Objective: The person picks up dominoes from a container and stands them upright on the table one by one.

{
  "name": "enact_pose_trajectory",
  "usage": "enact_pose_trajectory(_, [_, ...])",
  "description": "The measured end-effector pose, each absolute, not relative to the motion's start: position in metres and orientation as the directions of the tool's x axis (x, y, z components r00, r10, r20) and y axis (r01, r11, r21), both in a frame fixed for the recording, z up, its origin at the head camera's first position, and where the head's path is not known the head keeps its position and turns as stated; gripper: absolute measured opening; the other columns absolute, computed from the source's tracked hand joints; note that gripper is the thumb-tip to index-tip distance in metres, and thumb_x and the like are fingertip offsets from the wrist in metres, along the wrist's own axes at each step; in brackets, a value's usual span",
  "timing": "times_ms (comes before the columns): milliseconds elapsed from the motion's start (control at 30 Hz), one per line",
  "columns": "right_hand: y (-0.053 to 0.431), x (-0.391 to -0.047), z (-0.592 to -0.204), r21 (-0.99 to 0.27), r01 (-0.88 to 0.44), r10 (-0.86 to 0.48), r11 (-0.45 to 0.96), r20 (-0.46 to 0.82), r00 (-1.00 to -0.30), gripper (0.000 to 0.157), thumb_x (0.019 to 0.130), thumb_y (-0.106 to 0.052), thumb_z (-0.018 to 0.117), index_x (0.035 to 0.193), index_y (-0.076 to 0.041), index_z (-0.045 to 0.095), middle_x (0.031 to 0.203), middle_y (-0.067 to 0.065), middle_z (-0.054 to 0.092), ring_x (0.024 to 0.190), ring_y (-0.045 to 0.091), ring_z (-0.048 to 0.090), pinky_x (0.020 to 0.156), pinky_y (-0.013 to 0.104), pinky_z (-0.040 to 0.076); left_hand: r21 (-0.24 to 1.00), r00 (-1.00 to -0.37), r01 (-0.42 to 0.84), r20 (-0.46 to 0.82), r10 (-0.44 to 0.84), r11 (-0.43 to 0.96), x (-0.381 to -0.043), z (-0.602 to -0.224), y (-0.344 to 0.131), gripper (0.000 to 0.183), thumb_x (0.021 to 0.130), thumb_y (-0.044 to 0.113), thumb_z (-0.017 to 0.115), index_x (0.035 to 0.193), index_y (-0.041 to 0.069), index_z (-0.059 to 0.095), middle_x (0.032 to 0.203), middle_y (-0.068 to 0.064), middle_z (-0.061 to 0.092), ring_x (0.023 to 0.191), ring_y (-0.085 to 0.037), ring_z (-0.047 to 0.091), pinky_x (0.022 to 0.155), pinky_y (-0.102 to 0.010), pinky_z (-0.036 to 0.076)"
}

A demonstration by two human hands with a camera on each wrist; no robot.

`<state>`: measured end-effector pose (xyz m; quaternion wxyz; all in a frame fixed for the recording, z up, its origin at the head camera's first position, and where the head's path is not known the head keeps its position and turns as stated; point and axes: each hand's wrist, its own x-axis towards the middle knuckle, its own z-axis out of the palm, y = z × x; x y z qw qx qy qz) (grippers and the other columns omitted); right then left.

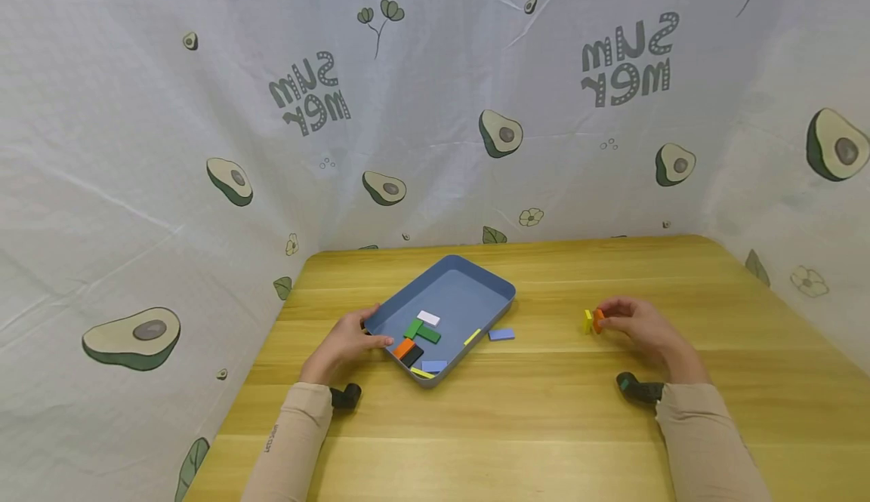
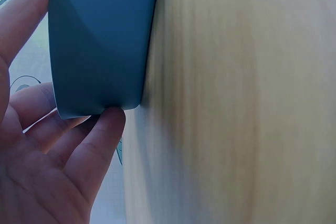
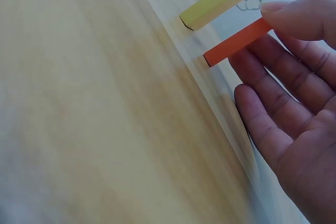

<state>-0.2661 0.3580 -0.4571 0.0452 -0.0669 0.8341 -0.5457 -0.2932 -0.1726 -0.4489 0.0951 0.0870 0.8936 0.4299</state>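
My left hand (image 1: 347, 343) grips the left corner of a blue-grey tray (image 1: 476, 279), thumb at the near wall and fingers around the outside. In the left wrist view, fingertips press against the tray wall (image 2: 100, 40). Toward the right of the table, my right hand (image 1: 639, 323) pinches an upright orange domino (image 3: 236, 43) between thumb and fingers, its lower end close to the tabletop. Just left of it, a yellow domino (image 1: 587, 321) stands on end, a narrow gap apart.
Inside the tray lie several dominoes: white (image 1: 429, 318), green (image 1: 428, 334), orange (image 1: 404, 348), black (image 1: 412, 356), blue (image 1: 433, 366) and yellow (image 1: 472, 337). Another blue domino (image 1: 501, 334) lies flat beside the tray's right wall. A printed curtain (image 1: 435, 94) hangs behind the wooden table (image 1: 516, 426).
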Motion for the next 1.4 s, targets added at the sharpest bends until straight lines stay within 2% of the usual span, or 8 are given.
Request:
enact_pose_trajectory(300, [0.363,-0.268,-0.457,-0.922,-0.099,-0.177,0.374,0.034,-0.984,0.044,0.096,-0.005,0.065,0.126,0.021,0.047,0.1,-0.022,0.065,0.092,-0.01,0.059,0.08,0.011,0.05,0.785,-0.966,0.079,-0.093,0.242,0.614,-0.292,-0.448,-0.173,0.088,0.083,0.028,0.083,0.154,0.002,0.037,0.159,-0.019,0.037,0.147,-0.038,0.034,0.118,-0.054,0.033])
enact_pose_trajectory(400, [0.359,-0.266,-0.442,-0.893,-0.137,-0.152,0.428,0.078,-0.985,0.049,0.097,-0.01,0.065,0.133,0.018,0.045,0.106,-0.024,0.062,0.096,-0.014,0.057,0.081,0.008,0.048,0.782,-0.965,0.079,-0.095,0.244,0.618,-0.292,-0.447,-0.174,0.088,0.084,0.028,0.083,0.154,0.002,0.036,0.159,-0.019,0.036,0.147,-0.038,0.034,0.118,-0.055,0.033])
enact_pose_trajectory(533, [0.335,-0.259,-0.407,-0.802,-0.18,-0.149,0.57,0.114,-0.982,0.048,0.099,-0.018,0.064,0.136,0.01,0.051,0.121,0.002,0.066,0.104,0.0,0.059,0.081,0.012,0.049,0.782,-0.965,0.07,-0.103,0.239,0.62,-0.292,-0.444,-0.173,0.088,0.084,0.028,0.082,0.154,0.003,0.036,0.16,-0.019,0.036,0.148,-0.039,0.033,0.118,-0.054,0.033])
enact_pose_trajectory(633, [0.307,-0.257,-0.39,-0.791,-0.208,-0.218,0.575,0.098,-0.971,0.042,0.099,-0.018,0.064,0.131,0.007,0.055,0.126,0.022,0.062,0.107,0.017,0.061,0.08,0.017,0.052,0.786,-0.965,0.065,-0.108,0.239,0.615,-0.292,-0.443,-0.173,0.089,0.083,0.029,0.083,0.154,0.003,0.036,0.16,-0.019,0.036,0.148,-0.039,0.032,0.119,-0.054,0.032])
enact_pose_trajectory(833, [0.256,-0.273,-0.4,-0.833,-0.252,-0.417,0.492,0.028,-0.908,0.037,0.096,-0.01,0.066,0.126,0.01,0.059,0.122,0.028,0.063,0.106,0.025,0.062,0.083,0.023,0.054,0.787,-0.963,0.078,-0.098,0.25,0.612,-0.294,-0.447,-0.173,0.088,0.084,0.027,0.083,0.154,0.002,0.036,0.16,-0.019,0.036,0.149,-0.039,0.031,0.119,-0.054,0.031])
enact_pose_trajectory(1000, [0.234,-0.291,-0.422,-0.825,-0.269,-0.504,0.496,-0.021,-0.863,0.037,0.092,-0.006,0.069,0.123,0.013,0.061,0.121,0.03,0.063,0.111,0.037,0.061,0.089,0.031,0.054,0.797,-0.964,0.065,-0.104,0.243,0.6,-0.293,-0.451,-0.173,0.087,0.084,0.025,0.082,0.154,0.002,0.037,0.16,-0.019,0.036,0.149,-0.039,0.031,0.119,-0.054,0.031])
enact_pose_trajectory(1233, [0.228,-0.304,-0.438,-0.831,-0.255,-0.529,0.494,-0.054,-0.847,0.035,0.084,0.002,0.074,0.114,0.016,0.063,0.107,0.029,0.066,0.092,0.018,0.061,0.081,0.025,0.053,0.798,-0.965,0.071,-0.098,0.245,0.598,-0.292,-0.45,-0.171,0.086,0.084,0.026,0.082,0.154,0.002,0.037,0.16,-0.018,0.036,0.149,-0.038,0.032,0.119,-0.054,0.031])
enact_pose_trajectory(1400, [0.229,-0.305,-0.446,-0.822,-0.249,-0.526,0.512,-0.071,-0.847,0.03,0.082,0.004,0.074,0.108,0.015,0.064,0.099,0.022,0.067,0.086,0.015,0.058,0.077,0.024,0.051,0.795,-0.965,0.067,-0.102,0.24,0.603,-0.293,-0.45,-0.172,0.088,0.084,0.028,0.083,0.154,0.003,0.036,0.16,-0.019,0.036,0.148,-0.038,0.033,0.119,-0.054,0.032])
